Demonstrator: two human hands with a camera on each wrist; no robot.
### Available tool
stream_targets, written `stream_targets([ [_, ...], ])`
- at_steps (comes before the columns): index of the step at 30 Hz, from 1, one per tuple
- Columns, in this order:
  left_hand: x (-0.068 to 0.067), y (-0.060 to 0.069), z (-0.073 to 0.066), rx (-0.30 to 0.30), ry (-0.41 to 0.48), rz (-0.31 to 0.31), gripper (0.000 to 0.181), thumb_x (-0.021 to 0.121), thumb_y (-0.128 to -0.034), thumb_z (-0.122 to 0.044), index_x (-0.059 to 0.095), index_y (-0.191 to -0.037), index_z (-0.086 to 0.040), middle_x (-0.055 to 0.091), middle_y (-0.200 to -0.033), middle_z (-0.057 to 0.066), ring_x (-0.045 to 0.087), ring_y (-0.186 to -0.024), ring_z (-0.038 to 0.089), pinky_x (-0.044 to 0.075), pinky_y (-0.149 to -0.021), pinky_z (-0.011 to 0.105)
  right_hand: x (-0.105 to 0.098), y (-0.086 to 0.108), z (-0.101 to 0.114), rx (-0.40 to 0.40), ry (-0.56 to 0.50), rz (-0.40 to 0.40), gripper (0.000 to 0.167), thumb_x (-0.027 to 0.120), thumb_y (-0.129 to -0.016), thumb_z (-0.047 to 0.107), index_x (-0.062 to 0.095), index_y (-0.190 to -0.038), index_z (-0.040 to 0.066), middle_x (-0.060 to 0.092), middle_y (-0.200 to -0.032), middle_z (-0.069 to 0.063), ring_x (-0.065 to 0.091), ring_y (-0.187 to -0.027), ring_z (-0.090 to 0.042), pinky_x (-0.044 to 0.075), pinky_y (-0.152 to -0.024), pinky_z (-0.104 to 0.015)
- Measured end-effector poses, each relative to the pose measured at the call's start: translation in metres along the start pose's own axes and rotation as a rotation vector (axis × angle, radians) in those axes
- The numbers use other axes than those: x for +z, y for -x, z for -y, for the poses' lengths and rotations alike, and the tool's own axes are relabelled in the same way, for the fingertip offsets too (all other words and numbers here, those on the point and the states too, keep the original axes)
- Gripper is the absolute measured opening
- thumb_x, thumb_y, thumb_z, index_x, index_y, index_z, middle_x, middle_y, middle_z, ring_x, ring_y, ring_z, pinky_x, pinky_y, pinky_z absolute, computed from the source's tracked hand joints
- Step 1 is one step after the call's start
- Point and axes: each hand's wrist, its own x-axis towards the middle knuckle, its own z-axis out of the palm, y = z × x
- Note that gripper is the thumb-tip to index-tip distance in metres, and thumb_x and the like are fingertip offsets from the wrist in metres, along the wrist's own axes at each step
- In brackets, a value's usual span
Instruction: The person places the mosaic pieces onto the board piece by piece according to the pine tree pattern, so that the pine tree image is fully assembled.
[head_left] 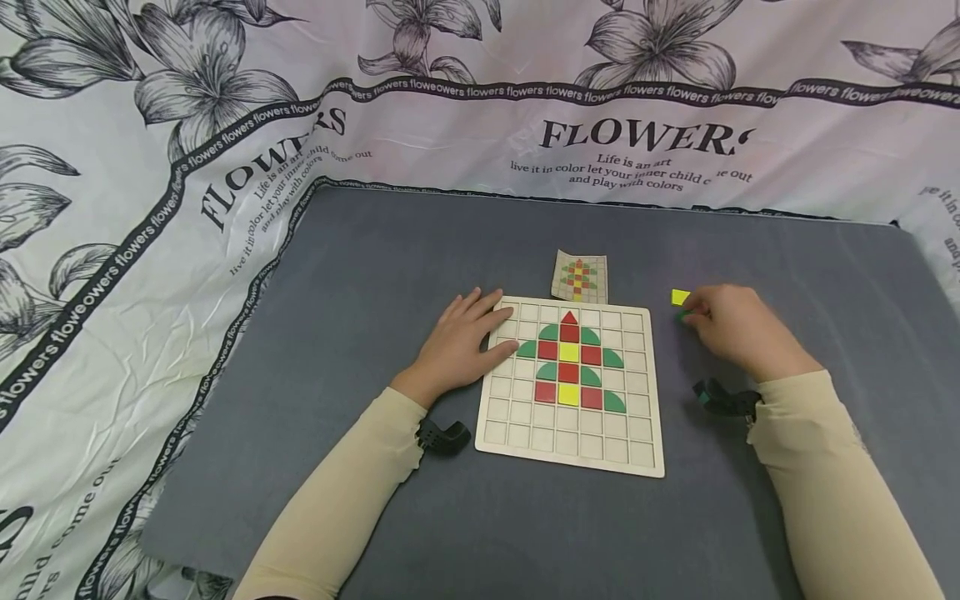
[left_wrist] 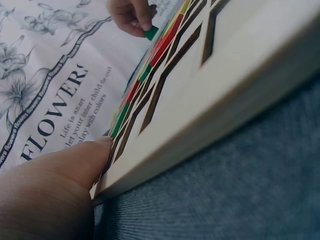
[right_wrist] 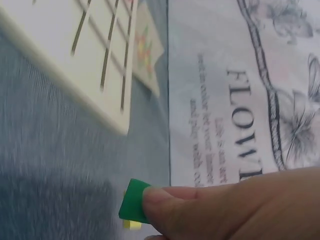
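A pale wooden grid board (head_left: 517, 433) lies flat on the table, with red, yellow and green tiles set in its cells in a tree-like figure. My left hand (head_left: 467, 343) rests on the board's upper left edge, fingers spread and the thumb reaching over the grid. To the right of the board, my right hand (head_left: 738, 329) pinches a small green tile (right_wrist: 134, 201) between thumb and fingers, just above the table. The fingers partly cover this tile, so its full outline is hidden. A yellow square tile (head_left: 679, 297) lies beside the right fingertips.
Just beyond the board's top edge lies a small pattern card (head_left: 589, 287) showing a similar coloured figure. The dark grey table (head_left: 375, 267) is bordered at the back and left by white cloth (head_left: 465, 133) printed with flowers and lettering.
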Motion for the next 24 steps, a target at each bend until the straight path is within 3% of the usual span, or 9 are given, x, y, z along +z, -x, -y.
stream_targets([
  [8,0.0,0.0,0.0,-0.003,0.0,0.001,0.066,0.055,-0.1051,-0.056,0.046,-0.161,-0.023,0.028,-0.173,0.0,0.013,-0.163,0.026,0.002,-0.133,0.044,0.008,0.004,0.033,-0.07,-0.018,0.044,0.014,0.068,-0.099,0.002,0.072,-0.11,-0.006,0.07,-0.093,-0.018,0.063,-0.079,-0.028,0.052,-0.064,-0.041],
  [17,0.0,0.0,-0.001,-0.003,0.003,0.002,0.066,0.055,-0.1052,-0.056,0.046,-0.161,-0.023,0.028,-0.173,0.0,0.012,-0.163,0.026,0.002,-0.133,0.044,0.019,0.002,0.064,-0.087,-0.057,0.079,0.012,0.07,-0.098,0.003,0.072,-0.108,-0.002,0.068,-0.093,-0.014,0.057,-0.074,-0.024,0.048,-0.057,-0.033],
  [24,-0.001,0.0,-0.001,0.0,0.007,0.002,0.065,0.055,-0.1053,-0.055,0.047,-0.161,-0.023,0.028,-0.173,0.0,0.013,-0.163,0.027,0.002,-0.133,0.044,0.027,0.0,0.084,-0.174,-0.088,0.107,0.01,0.073,-0.096,0.002,0.073,-0.106,-0.001,0.063,-0.083,-0.008,0.054,-0.072,-0.022,0.046,-0.059,-0.033],
])
